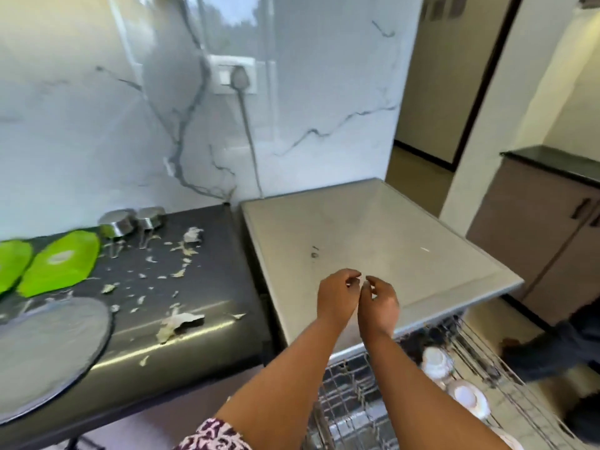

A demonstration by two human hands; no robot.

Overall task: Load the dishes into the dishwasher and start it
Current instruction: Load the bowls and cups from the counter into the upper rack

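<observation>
Head view: left hand [336, 298] and right hand [380, 303] hover empty, fingertips nearly meeting, above the dishwasher [373, 241]. Below them the rack [350, 397] holds cups [436, 362]; steel bowls [130, 222] wait far left. Reaching across could sweep scraps [177, 319] off.

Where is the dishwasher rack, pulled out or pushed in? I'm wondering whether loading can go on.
Pulled out: the wire rack extends past the dishwasher top toward the person, with white dishes visible in it.
</observation>
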